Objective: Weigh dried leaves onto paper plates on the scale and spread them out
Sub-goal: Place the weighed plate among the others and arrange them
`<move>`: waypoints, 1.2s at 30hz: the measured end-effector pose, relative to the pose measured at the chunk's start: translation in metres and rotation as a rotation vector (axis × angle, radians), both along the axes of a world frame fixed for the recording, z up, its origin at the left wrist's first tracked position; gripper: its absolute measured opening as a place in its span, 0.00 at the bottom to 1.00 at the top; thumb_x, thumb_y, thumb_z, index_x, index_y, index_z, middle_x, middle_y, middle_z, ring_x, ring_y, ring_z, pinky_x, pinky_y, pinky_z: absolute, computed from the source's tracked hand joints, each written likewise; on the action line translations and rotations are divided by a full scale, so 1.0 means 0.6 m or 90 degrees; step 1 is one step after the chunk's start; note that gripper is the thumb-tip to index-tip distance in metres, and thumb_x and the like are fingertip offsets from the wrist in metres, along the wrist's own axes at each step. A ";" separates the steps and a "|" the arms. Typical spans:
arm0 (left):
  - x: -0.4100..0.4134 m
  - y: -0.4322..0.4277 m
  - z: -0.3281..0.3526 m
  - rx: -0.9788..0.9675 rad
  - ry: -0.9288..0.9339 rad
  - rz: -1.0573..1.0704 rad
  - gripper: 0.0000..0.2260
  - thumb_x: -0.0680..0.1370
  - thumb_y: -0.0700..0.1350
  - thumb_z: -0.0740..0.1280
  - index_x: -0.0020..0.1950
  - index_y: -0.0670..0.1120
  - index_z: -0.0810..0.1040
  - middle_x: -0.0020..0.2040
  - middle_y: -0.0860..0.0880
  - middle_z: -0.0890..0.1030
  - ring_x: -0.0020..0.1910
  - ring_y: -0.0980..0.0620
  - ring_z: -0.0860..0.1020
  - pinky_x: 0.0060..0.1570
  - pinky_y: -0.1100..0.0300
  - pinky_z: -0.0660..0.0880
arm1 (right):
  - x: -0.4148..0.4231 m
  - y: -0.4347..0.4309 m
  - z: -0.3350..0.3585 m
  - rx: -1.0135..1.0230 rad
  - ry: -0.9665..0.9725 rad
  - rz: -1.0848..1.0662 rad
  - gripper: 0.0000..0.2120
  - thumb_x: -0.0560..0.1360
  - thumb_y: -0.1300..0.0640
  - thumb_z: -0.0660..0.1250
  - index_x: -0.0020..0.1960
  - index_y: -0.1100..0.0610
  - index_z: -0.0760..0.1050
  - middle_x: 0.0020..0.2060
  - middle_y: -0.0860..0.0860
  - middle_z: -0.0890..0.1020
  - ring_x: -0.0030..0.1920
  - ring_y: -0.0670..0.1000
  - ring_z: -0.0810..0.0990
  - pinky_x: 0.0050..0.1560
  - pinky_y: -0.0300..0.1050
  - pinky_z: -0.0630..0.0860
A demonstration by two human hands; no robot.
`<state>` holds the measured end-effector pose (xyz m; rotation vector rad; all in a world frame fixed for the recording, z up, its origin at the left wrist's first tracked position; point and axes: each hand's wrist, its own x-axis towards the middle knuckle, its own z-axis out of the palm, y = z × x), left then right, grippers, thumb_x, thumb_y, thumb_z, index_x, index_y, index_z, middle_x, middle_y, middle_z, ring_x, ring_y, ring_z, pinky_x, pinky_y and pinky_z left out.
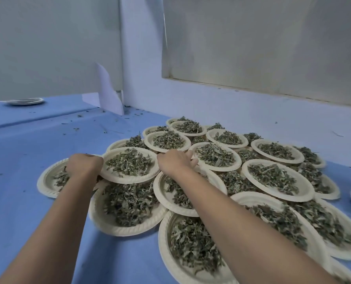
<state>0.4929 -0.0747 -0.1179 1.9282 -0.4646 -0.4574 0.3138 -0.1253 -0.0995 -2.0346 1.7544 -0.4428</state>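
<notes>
Fingers (192, 160): both sets curled round the rim of the top plate (129, 179), left hand (83, 163) on its left edge and right hand (175, 161) on its right
Nearest: filled plates (119, 230) overlapping under the forearms
Key relation: top plate sits dead between the hands, propped on its neighbours. It's round, so no long axis, and neither hand is nearer
Dried leaves (129, 163): loose heap in its middle, probably wants spreading
Count: two hands, one plate held, roughly two dozen filled plates on the blue table (27, 201) (overlap hides some)
Far: one lone plate (21, 101) far left, white paper (109, 95) at the wall, no scale in sight
</notes>
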 end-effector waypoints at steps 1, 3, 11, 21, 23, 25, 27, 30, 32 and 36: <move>-0.003 0.001 -0.002 0.015 -0.008 -0.003 0.10 0.74 0.34 0.64 0.34 0.41 0.71 0.32 0.42 0.71 0.35 0.45 0.71 0.37 0.53 0.70 | 0.000 0.000 0.000 -0.004 0.010 0.000 0.11 0.79 0.49 0.54 0.47 0.56 0.70 0.66 0.56 0.71 0.72 0.58 0.53 0.67 0.57 0.53; -0.008 0.003 -0.003 0.030 -0.016 -0.010 0.12 0.74 0.34 0.63 0.31 0.40 0.70 0.30 0.42 0.70 0.33 0.45 0.71 0.38 0.52 0.72 | -0.002 -0.001 0.000 0.002 0.014 -0.001 0.12 0.79 0.49 0.54 0.49 0.55 0.71 0.67 0.56 0.70 0.72 0.58 0.52 0.67 0.58 0.52; -0.054 0.021 0.014 0.072 -0.214 -0.084 0.18 0.73 0.31 0.61 0.27 0.44 0.59 0.25 0.48 0.59 0.26 0.50 0.56 0.28 0.62 0.52 | -0.042 0.010 0.032 -0.047 -0.049 -0.019 0.18 0.80 0.50 0.51 0.53 0.58 0.76 0.62 0.55 0.73 0.68 0.58 0.59 0.65 0.57 0.58; -0.294 0.009 0.074 -0.031 -0.397 -0.305 0.07 0.75 0.33 0.58 0.44 0.44 0.72 0.39 0.44 0.75 0.39 0.44 0.73 0.39 0.55 0.69 | -0.234 0.059 0.080 -0.205 -0.191 0.035 0.12 0.78 0.61 0.57 0.50 0.59 0.80 0.49 0.54 0.82 0.48 0.53 0.76 0.51 0.50 0.75; -0.374 0.005 0.084 -0.097 -0.390 -0.379 0.13 0.76 0.35 0.58 0.53 0.44 0.80 0.48 0.42 0.81 0.46 0.43 0.77 0.44 0.59 0.69 | -0.299 0.067 0.078 -0.257 -0.162 0.014 0.13 0.78 0.60 0.60 0.59 0.58 0.78 0.57 0.53 0.80 0.52 0.52 0.78 0.54 0.46 0.74; -0.455 0.001 0.091 -0.159 -0.390 -0.448 0.14 0.76 0.37 0.59 0.56 0.43 0.82 0.53 0.44 0.83 0.45 0.47 0.78 0.41 0.63 0.68 | -0.371 0.076 0.075 -0.313 -0.115 -0.005 0.13 0.78 0.60 0.60 0.60 0.57 0.77 0.58 0.53 0.79 0.55 0.52 0.77 0.57 0.47 0.73; -0.535 0.003 0.099 -0.200 -0.386 -0.514 0.13 0.76 0.38 0.60 0.55 0.44 0.83 0.53 0.46 0.83 0.38 0.53 0.76 0.33 0.65 0.65 | -0.447 0.087 0.071 -0.370 -0.042 -0.031 0.12 0.79 0.60 0.60 0.60 0.57 0.77 0.55 0.53 0.79 0.56 0.53 0.76 0.57 0.48 0.73; -0.639 0.009 0.108 -0.257 -0.373 -0.592 0.12 0.76 0.38 0.61 0.53 0.44 0.83 0.51 0.46 0.84 0.42 0.51 0.79 0.36 0.68 0.64 | -0.563 0.102 0.070 -0.414 0.046 -0.093 0.13 0.80 0.60 0.58 0.61 0.56 0.77 0.56 0.53 0.79 0.58 0.53 0.75 0.55 0.44 0.68; -0.697 0.016 0.112 -0.282 -0.344 -0.622 0.12 0.76 0.37 0.61 0.51 0.43 0.83 0.50 0.47 0.84 0.48 0.50 0.79 0.40 0.68 0.65 | -0.636 0.111 0.073 -0.409 0.081 -0.149 0.15 0.81 0.59 0.57 0.64 0.56 0.75 0.59 0.53 0.78 0.61 0.54 0.74 0.57 0.45 0.66; -0.775 0.031 0.117 -0.306 -0.268 -0.658 0.12 0.76 0.37 0.60 0.50 0.43 0.83 0.47 0.49 0.83 0.44 0.56 0.78 0.40 0.71 0.67 | -0.745 0.125 0.072 -0.323 0.182 -0.224 0.17 0.82 0.59 0.54 0.68 0.55 0.73 0.64 0.54 0.76 0.63 0.56 0.73 0.61 0.48 0.69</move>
